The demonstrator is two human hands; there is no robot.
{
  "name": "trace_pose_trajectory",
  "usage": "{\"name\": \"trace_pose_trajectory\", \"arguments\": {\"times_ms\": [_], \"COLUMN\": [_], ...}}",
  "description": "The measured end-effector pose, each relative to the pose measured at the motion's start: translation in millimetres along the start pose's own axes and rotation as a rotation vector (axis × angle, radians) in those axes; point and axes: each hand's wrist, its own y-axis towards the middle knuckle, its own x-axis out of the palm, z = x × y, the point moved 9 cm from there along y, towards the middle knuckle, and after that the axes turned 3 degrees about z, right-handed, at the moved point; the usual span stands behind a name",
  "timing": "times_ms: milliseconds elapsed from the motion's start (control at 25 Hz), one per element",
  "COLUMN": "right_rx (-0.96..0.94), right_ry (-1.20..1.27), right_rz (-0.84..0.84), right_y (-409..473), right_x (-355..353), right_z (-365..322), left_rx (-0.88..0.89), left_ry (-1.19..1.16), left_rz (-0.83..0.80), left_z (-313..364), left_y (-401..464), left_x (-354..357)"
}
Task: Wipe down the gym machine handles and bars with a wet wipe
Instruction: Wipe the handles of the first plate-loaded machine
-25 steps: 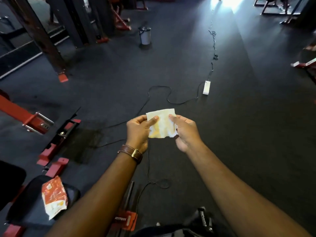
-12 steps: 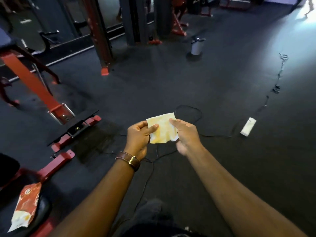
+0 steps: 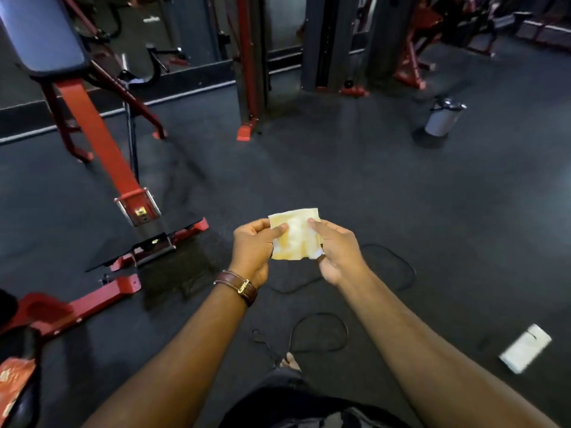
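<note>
Two hands hold the wipe (image 3: 295, 234) up over the dark floor (image 3: 401, 196). My left hand (image 3: 253, 251) pinches its left edge and my right hand (image 3: 338, 253) pinches its right edge. The red bench (image 3: 102, 140) is far to the left. A gray bin (image 3: 441, 118) stands far right.

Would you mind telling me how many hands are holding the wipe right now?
2. The left hand pinches the wet wipe at its left edge, and the right hand pinches its right edge, holding it spread above the floor.
</note>
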Motion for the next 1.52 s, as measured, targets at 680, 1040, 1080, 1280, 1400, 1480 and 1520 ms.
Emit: {"name": "trace_pose_trajectory", "arguments": {"times_ms": [680, 1040, 1080, 1280, 1400, 1480, 1520], "right_rx": [0.077, 0.090, 0.075, 0.051, 0.066, 0.083, 0.081], "right_ry": [-0.178, -0.324, -0.325, -0.250, -0.225, -0.217, -0.214], "right_rz": [-0.306, -0.553, -0.574, -0.587, -0.563, -0.531, -0.530], "right_y": [447.3, 646.1, 667.0, 762.6, 814.1, 857.0, 862.3], "right_x": [182.8, 371.0, 397.8, 536.9, 623.6, 683.1, 696.2], "right_z": [-195.6, -244.7, -243.7, -241.8, -250.4, -253.1, -255.7], "left_rx": [0.079, 0.119, 0.123, 0.158, 0.151, 0.141, 0.144], "left_ry": [-0.089, -0.267, -0.282, -0.293, -0.258, -0.232, -0.222], "left_rz": [0.330, 0.608, 0.617, 0.637, 0.605, 0.602, 0.608], "left_z": [141.1, 224.2, 232.5, 297.0, 349.5, 383.3, 392.0], "left_y": [420.5, 632.4, 661.1, 801.7, 886.7, 951.5, 962.6], "left_x": [136.0, 114.8, 104.0, 39.4, -0.7, -27.1, -32.7]}}
